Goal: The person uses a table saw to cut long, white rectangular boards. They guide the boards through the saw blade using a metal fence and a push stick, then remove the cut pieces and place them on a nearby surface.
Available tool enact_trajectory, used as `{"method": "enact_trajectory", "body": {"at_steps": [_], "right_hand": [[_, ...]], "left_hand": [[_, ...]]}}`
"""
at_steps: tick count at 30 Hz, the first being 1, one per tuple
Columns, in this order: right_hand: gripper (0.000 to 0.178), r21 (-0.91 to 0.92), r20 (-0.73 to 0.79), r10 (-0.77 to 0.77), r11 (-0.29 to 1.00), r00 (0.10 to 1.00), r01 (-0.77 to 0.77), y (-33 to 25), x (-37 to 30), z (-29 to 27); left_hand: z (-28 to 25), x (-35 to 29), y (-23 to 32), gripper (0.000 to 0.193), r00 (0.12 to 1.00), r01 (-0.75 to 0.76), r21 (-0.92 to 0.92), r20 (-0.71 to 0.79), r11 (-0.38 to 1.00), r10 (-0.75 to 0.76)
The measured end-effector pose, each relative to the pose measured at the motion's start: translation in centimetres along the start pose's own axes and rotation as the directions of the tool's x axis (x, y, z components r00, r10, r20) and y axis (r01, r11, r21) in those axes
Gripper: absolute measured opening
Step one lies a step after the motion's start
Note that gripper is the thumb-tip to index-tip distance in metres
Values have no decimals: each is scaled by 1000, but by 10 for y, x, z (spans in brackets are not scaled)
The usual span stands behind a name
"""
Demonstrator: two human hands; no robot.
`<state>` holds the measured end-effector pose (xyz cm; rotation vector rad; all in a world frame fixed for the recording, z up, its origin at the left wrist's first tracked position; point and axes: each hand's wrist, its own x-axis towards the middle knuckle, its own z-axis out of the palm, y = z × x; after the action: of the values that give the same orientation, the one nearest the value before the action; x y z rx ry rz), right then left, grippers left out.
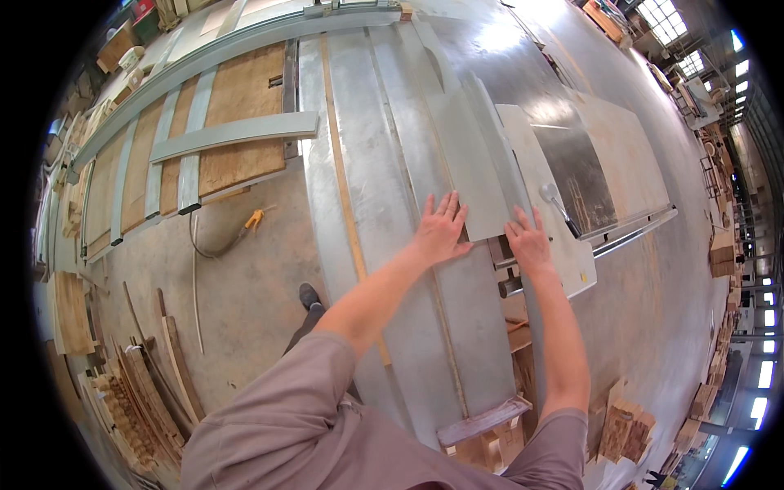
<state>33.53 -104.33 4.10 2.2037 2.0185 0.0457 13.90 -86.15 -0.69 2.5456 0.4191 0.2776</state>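
A flat grey panel [475, 175] lies lengthwise on the long metal machine table [416, 310], its near end toward me. My left hand [442, 231] rests at the panel's near left corner with fingers spread, palm down. By the near right corner is my right hand [529, 242], fingers stretched out over the raised straight rail [508, 151] that runs along the panel's right side. Neither hand is wrapped around anything. Whether the right fingertips press on the panel or only on the rail, I cannot tell.
Left of the table, a sliding frame [237, 98] with wooden boards carries a grey crossbar [237, 135]. A yellow air gun [255, 219] lies on the floor near wood strips [143, 400]. On the right are a black-handled lever [562, 214] and wood offcuts [627, 429].
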Motion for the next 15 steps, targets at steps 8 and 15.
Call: {"method": "enact_trajectory", "body": {"at_steps": [8, 15], "right_hand": [[4, -3, 22, -64, 998, 998, 64, 18, 61, 14], [5, 89, 25, -42, 995, 999, 39, 31, 109, 14]], "left_hand": [[-9, 20, -33, 86, 1000, -2, -14, 15, 1000, 2], [-13, 53, -70, 86, 1000, -3, -5, 25, 1000, 3]]}}
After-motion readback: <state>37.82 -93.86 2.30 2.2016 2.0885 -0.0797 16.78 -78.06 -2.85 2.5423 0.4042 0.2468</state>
